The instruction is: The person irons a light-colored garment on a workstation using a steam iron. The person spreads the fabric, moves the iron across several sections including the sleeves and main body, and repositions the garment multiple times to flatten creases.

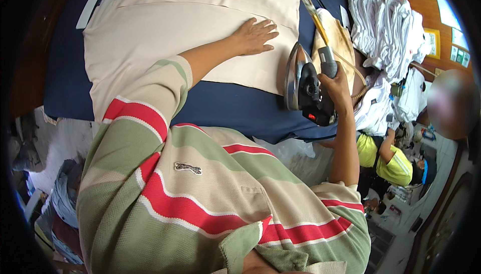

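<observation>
A cream garment (165,38) with long seams lies spread over a navy-covered ironing table (235,96). My left hand (254,36) rests palm down on it, fingers spread, near its right side. My right hand (336,88) is wrapped round the grey handle of a black electric iron (311,93) with a small red light. The iron stands just right of the garment's edge, its shiny metal soleplate turned toward the cloth. From the handle a wrapped cord (308,8) runs up past the far edge.
Beside the iron lies a scorched, pale cloth pad (330,33). White folded garments (386,23) are stacked at the right. A co-worker in a yellow top (393,163) sits beyond my right arm. A flat white strip (89,11) lies at the table's left. Bluish clothes (65,194) hang lower left.
</observation>
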Demonstrator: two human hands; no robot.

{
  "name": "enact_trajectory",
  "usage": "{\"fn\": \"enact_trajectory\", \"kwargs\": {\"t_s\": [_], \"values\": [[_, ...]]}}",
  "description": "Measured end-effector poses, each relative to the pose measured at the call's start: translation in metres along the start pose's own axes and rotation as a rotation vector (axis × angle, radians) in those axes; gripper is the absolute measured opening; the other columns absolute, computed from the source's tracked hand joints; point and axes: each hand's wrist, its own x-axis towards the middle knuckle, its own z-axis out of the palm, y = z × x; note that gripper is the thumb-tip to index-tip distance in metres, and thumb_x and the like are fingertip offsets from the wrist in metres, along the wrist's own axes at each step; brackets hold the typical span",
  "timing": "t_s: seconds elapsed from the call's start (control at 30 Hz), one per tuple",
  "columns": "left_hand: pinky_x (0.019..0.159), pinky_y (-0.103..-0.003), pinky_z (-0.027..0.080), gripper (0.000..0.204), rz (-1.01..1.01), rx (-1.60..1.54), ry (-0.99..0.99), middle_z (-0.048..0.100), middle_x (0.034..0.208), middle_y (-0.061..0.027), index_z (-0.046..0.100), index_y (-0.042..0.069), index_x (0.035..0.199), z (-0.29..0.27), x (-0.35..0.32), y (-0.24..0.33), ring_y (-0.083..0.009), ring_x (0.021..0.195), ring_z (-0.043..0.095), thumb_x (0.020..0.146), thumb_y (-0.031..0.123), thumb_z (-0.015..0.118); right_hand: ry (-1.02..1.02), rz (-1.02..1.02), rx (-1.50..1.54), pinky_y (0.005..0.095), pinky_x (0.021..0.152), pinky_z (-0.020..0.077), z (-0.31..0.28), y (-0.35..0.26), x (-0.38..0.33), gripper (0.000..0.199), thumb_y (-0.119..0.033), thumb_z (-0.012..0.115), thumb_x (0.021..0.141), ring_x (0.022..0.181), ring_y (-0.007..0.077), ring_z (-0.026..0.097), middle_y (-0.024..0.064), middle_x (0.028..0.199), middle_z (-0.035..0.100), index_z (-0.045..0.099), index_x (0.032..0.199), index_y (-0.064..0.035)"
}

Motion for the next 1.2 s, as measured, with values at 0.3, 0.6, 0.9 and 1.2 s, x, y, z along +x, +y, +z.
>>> {"fn": "enact_trajectory", "kwargs": {"t_s": [0.3, 0.6, 0.9, 1.2], "values": [[0.106, -0.055, 0.019, 0.059, -0.044, 0.111, -0.002, 0.025, 0.149, -0.0047, 0.031, 0.017, 0.141, 0.014, 0.026, -0.001, -0.0212, 0.138, 0.019, 0.091, 0.045, 0.042, 0.028, 0.059, 0.082, 0.0277, 0.058, 0.0447, -0.011, 0.019, -0.033, 0.049, -0.015, 0.066, 0.070, 0.061, 0.0135, 0.054, 0.0084, 0.079, 0.057, 0.048, 0.113, 0.0018], [0.105, -0.055, 0.018, 0.053, -0.111, -0.029, 0.141, 0.029, 0.147, -0.0037, 0.032, 0.019, 0.141, -0.020, -0.052, 0.011, -0.0209, 0.138, 0.022, 0.093, 0.040, 0.043, -0.046, -0.048, -0.033, 0.0340, 0.073, 0.0465, 0.017, -0.011, 0.011, 0.052, -0.020, 0.063, 0.069, 0.080, 0.0250, 0.060, 0.0199, 0.088, 0.060, 0.049, 0.112, 0.0061], [0.105, -0.052, 0.018, 0.056, -0.454, 0.111, 0.002, 0.025, 0.149, -0.0017, 0.032, 0.022, 0.142, -0.023, -0.193, 0.001, -0.0201, 0.139, 0.018, 0.091, 0.040, 0.046, 0.040, -0.129, 0.060, 0.0271, 0.054, 0.0451, 0.046, 0.001, 0.092, 0.044, -0.018, 0.066, 0.070, 0.060, 0.0144, 0.055, 0.0089, 0.079, 0.056, 0.051, 0.105, 0.0047], [0.105, -0.052, 0.018, 0.055, -0.486, 0.078, -0.029, 0.023, 0.150, -0.0007, 0.033, 0.021, 0.141, -0.029, -0.191, 0.004, -0.0196, 0.139, 0.017, 0.091, 0.040, 0.046, 0.093, -0.019, -0.013, 0.0343, 0.065, 0.0469, 0.052, 0.017, 0.043, 0.047, -0.018, 0.063, 0.065, 0.072, 0.0246, 0.059, 0.0169, 0.082, 0.060, 0.052, 0.103, 0.0068]]}}
